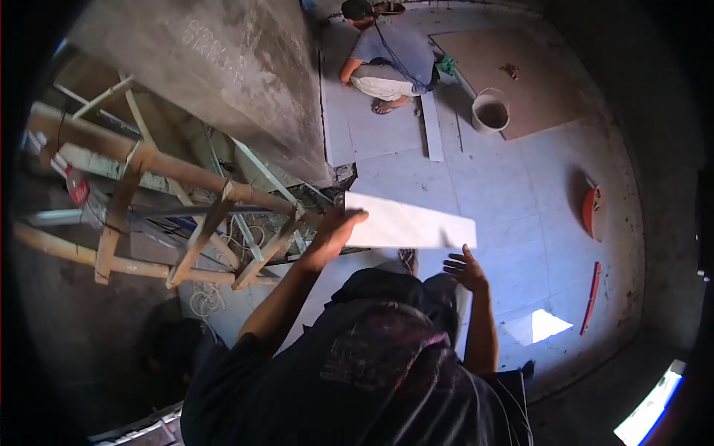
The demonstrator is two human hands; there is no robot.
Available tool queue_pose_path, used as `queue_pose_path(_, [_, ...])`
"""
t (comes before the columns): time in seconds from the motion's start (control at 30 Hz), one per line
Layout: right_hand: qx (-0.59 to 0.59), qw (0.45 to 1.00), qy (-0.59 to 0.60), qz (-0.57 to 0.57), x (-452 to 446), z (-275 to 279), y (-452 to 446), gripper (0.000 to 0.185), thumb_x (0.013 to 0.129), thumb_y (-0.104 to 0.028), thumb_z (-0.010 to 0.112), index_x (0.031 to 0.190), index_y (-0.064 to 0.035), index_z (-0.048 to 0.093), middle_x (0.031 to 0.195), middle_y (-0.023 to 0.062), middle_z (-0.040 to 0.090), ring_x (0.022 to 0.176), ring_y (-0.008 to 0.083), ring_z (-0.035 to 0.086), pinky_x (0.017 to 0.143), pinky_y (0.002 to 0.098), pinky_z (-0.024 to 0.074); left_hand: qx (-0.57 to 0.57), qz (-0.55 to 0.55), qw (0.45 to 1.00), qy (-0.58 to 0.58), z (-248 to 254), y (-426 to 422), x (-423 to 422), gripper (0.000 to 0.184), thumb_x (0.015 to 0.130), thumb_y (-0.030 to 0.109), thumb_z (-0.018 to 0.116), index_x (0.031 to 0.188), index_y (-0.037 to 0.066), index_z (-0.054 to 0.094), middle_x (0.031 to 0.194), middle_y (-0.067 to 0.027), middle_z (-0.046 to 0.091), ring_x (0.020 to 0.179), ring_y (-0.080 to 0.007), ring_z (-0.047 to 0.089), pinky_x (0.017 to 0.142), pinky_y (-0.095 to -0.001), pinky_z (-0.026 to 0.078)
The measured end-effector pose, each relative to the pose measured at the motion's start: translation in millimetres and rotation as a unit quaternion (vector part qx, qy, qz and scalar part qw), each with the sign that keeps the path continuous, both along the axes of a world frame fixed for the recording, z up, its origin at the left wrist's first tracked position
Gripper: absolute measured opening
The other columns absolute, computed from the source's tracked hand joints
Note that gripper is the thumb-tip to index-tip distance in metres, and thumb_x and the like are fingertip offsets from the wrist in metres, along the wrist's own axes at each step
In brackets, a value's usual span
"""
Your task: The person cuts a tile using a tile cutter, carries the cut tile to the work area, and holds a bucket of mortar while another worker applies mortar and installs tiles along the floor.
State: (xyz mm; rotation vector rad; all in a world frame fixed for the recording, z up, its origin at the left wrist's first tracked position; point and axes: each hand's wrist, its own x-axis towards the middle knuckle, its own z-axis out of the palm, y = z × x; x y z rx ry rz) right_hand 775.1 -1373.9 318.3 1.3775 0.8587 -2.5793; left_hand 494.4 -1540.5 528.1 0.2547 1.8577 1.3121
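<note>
A long pale tile strip (409, 223) is held level in front of my body, its wider end at the left. My left hand (336, 232) grips that left end, with the thumb lying over the top face. Near the strip's right end, just below its corner, is my right hand (467, 270), its fingers spread and nothing held in them. Whether a fingertip touches the strip's edge cannot be told. Beneath the strip lies the light tiled floor (498, 215).
A wooden ladder (178, 175) leans at the left beside a concrete pillar (223, 67). Another person (394, 56) squats at the top by a narrow strip (431, 126). A bucket (491, 111), a board (520, 74), an orange basin (591, 212) and a red level (591, 297) are rightward.
</note>
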Motion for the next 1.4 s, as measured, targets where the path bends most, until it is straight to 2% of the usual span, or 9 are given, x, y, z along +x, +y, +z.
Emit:
queue_pose_path(0.3, [0.112, 0.89, -0.275, -0.346, 160, -125, 90, 0.034, 0.073, -0.027, 0.061, 0.079, 0.0046, 0.05, 0.07, 0.0166, 0.056, 0.055, 0.0234, 0.057, 0.048, 0.0312, 0.0497, 0.042, -0.106, 0.964, 0.241, -90, 138, -186, 0.024, 0.072, 0.021, 0.058, 0.061, 0.001, 0.053, 0.05, 0.002, 0.044, 0.046, -0.0079, 0.041, 0.042, -0.0276, 0.031])
queue_pose_path(0.33, [0.109, 0.887, -0.219, -0.393, 184, -133, 86, 0.033, 0.073, -0.027, 0.061, 0.069, 0.0023, 0.048, 0.061, 0.0115, 0.052, 0.052, 0.0223, 0.056, 0.046, 0.032, 0.0499, 0.075, 0.0, 0.991, 0.112, -121, 150, -213, 0.021, 0.07, 0.019, 0.06, 0.061, 0.001, 0.054, 0.051, -0.0004, 0.047, 0.046, -0.0092, 0.043, 0.042, -0.0293, 0.032])
queue_pose_path(0.4, [-0.003, 0.877, -0.192, -0.44, 223, -163, 89, 0.03, 0.073, -0.023, 0.059, 0.07, 0.0033, 0.046, 0.058, 0.0091, 0.048, 0.05, 0.0233, 0.054, 0.043, 0.0337, 0.0485, -0.042, -0.001, 0.957, 0.287, -115, 177, -247, 0.019, 0.068, 0.018, 0.062, 0.064, 0.001, 0.056, 0.054, -0.0042, 0.052, 0.049, -0.0103, 0.048, 0.044, -0.0305, 0.035])
queue_pose_path(0.53, [-0.016, 0.891, -0.293, -0.347, 175, -105, 172, 0.027, 0.073, -0.021, 0.058, 0.079, 0.0033, 0.05, 0.072, 0.0135, 0.052, 0.056, 0.0248, 0.056, 0.048, 0.038, 0.0479, -0.21, 0.051, 0.914, 0.343, -92, 208, -320, 0.021, 0.066, 0.019, 0.064, 0.067, -0.001, 0.057, 0.058, -0.0073, 0.055, 0.051, -0.0155, 0.053, 0.046, -0.033, 0.04])
queue_pose_path(0.6, [0.004, 0.887, -0.324, -0.33, 189, -214, 233, 0.026, 0.073, -0.024, 0.058, 0.08, 0.0003, 0.051, 0.07, 0.0145, 0.053, 0.056, 0.0249, 0.056, 0.05, 0.0366, 0.0479, -0.234, 0.112, 0.909, 0.327, -87, 228, -359, 0.023, 0.064, 0.02, 0.065, 0.071, -0.002, 0.059, 0.06, -0.0115, 0.057, 0.048, -0.0201, 0.055, 0.039, -0.034, 0.039])
queue_pose_path(0.9, [0.269, 0.928, -0.127, -0.224, -74, -9, 504, 0.036, 0.082, -0.033, 0.046, 0.104, -0.0049, 0.052, 0.088, 0.015, 0.06, 0.077, 0.0219, 0.06, 0.064, 0.0314, 0.048, -0.299, 0.055, 0.89, 0.339, -70, 258, -507, 0.037, 0.063, 0.022, 0.067, 0.09, -0.002, 0.059, 0.082, -0.0135, 0.062, 0.074, -0.0236, 0.06, 0.066, -0.0348, 0.045])
queue_pose_path(1.07, [0.247, 0.95, -0.116, -0.15, -107, -40, 479, 0.038, 0.082, -0.037, 0.045, 0.107, -0.0089, 0.052, 0.087, 0.0113, 0.06, 0.076, 0.0198, 0.06, 0.063, 0.0308, 0.0472, -0.367, 0.005, 0.844, 0.391, -141, 271, -605, 0.042, 0.063, 0.028, 0.068, 0.092, -0.001, 0.059, 0.088, -0.0176, 0.061, 0.08, -0.0292, 0.059, 0.068, -0.0356, 0.045])
queue_pose_path(1.23, [0.068, 0.91, -0.394, -0.113, -110, -72, 358, 0.028, 0.077, -0.027, 0.051, 0.096, -0.0075, 0.054, 0.076, 0.0084, 0.058, 0.061, 0.0215, 0.059, 0.049, 0.0338, 0.0458, -0.418, -0.048, 0.79, 0.445, -222, 304, -684, 0.048, 0.062, 0.036, 0.069, 0.09, -0.001, 0.059, 0.095, -0.0218, 0.057, 0.087, -0.0329, 0.056, 0.073, -0.0388, 0.045])
queue_pose_path(1.4, [-0.013, 0.946, -0.234, -0.224, -132, -10, 212, 0.042, 0.075, -0.029, 0.053, 0.109, -0.0028, 0.047, 0.092, 0.0139, 0.055, 0.074, 0.0304, 0.059, 0.061, 0.0435, 0.0467, -0.437, -0.023, 0.817, 0.376, -335, 298, -745, 0.046, 0.06, 0.032, 0.07, 0.085, -0.004, 0.058, 0.087, -0.0193, 0.059, 0.085, -0.0331, 0.056, 0.074, -0.0401, 0.043])
